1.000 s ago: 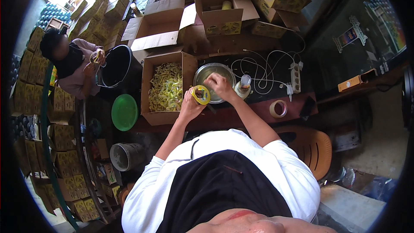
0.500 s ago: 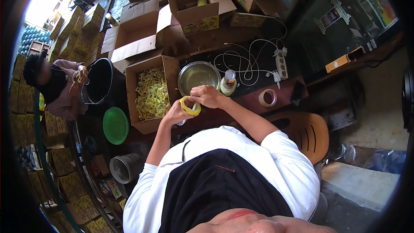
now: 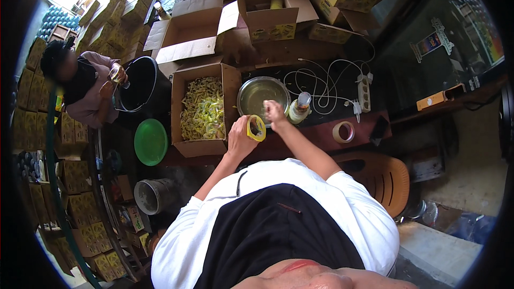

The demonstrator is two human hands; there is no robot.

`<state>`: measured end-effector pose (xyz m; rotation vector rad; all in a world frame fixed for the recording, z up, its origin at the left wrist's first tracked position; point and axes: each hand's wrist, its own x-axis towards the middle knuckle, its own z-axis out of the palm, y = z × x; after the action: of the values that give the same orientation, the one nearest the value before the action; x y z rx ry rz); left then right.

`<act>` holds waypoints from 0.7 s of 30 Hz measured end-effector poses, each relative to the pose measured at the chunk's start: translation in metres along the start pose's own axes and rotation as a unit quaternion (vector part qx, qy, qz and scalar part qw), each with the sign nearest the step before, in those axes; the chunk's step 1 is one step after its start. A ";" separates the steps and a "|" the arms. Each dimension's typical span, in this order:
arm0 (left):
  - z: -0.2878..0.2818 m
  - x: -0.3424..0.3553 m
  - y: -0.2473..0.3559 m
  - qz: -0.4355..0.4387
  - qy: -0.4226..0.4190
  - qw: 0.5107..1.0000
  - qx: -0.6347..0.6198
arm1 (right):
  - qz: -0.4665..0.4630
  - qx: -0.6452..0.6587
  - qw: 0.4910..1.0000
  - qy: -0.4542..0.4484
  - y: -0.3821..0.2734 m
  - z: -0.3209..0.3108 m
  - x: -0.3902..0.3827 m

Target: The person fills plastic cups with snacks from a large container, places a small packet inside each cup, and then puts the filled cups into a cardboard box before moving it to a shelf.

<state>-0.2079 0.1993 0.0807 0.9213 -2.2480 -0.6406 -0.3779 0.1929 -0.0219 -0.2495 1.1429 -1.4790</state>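
Note:
My left hand (image 3: pixel 241 139) grips a yellow-rimmed, ring-like or cup-like thing (image 3: pixel 261 136) with a dark opening tilted up. Its exact kind does not show. My right hand (image 3: pixel 275 115) is apart from it, over the near right edge of a round metal basin (image 3: pixel 242 90). Motion blurs its fingers, and I cannot tell whether they hold anything. Touching or close to that wrist stands a pale bottle (image 3: pixel 297 111) with a clear top. Left of the basin, an open cardboard box (image 3: pixel 233 86) holds a heap of yellow-green, strip-like pieces (image 3: pixel 203 109).
A power strip (image 3: pixel 363 94) with white cables and a tape roll (image 3: pixel 343 131) lie to the right. A green plastic tray (image 3: pixel 150 142) and a dark bucket (image 3: pixel 140 88) are left, beside another person (image 3: pixel 88 83) holding something small. Open cartons (image 3: pixel 195 27) stand behind.
My right hand has left the yellow-rimmed thing and moved right, over the basin's edge. My left hand still holds that thing. The whole view has shifted, moving the table items rightward.

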 end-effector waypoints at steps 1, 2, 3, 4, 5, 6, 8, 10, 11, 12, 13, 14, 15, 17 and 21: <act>-0.002 -0.003 -0.001 -0.005 -0.025 1.000 -0.011 | 0.007 -0.034 0.999 -0.014 0.002 -0.018 0.005; -0.005 -0.003 0.001 -0.007 -0.017 1.000 -0.008 | 0.013 -0.071 0.997 -0.031 0.000 -0.029 0.008; -0.010 -0.004 0.004 -0.055 -0.022 0.998 -0.029 | 0.070 -0.098 0.992 -0.036 -0.007 -0.023 0.001; -0.015 -0.006 0.005 -0.105 -0.027 0.993 -0.050 | 0.073 -0.104 0.991 -0.048 -0.010 -0.017 -0.007; -0.009 -0.012 -0.007 -0.115 -0.012 0.992 -0.043 | 0.025 -0.130 0.988 -0.077 -0.010 -0.010 -0.016; -0.007 -0.015 -0.016 -0.122 0.005 0.992 -0.037 | -0.024 -0.157 0.981 -0.109 -0.012 -0.004 -0.021; -0.009 -0.018 -0.026 -0.132 -0.017 0.987 -0.092 | -0.075 -0.264 0.953 -0.130 -0.019 -0.002 -0.021; -0.017 -0.010 -0.022 -0.135 -0.040 0.988 -0.066 | -0.148 -0.354 0.913 -0.139 -0.035 0.015 -0.036; -0.018 -0.010 -0.022 -0.139 -0.036 0.988 -0.055 | -0.178 -0.379 0.897 -0.138 -0.038 0.023 -0.042; -0.016 -0.008 -0.024 -0.139 -0.036 0.989 -0.046 | -0.198 -0.405 0.884 -0.126 -0.037 0.025 -0.046; -0.012 -0.011 -0.028 -0.156 -0.054 0.986 -0.040 | -0.179 -0.450 0.862 -0.152 -0.039 0.027 -0.049; -0.008 -0.010 -0.031 -0.169 -0.078 0.982 -0.038 | -0.169 -0.453 0.856 -0.183 -0.041 0.030 -0.056; -0.012 -0.008 -0.025 -0.174 -0.110 0.978 -0.039 | -0.178 -0.553 0.792 -0.185 -0.053 0.042 -0.069; -0.011 -0.006 -0.017 -0.151 -0.134 0.978 -0.054 | -0.256 -0.636 0.712 -0.155 -0.054 0.050 -0.080; 0.011 -0.019 -0.026 -0.120 -0.116 0.985 -0.049 | -0.265 -0.691 0.659 -0.135 -0.045 0.047 -0.078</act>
<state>-0.1931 0.1988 0.0501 1.1279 -2.3001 -1.0030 -0.3511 0.2284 0.0695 -1.9223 1.8169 -0.6124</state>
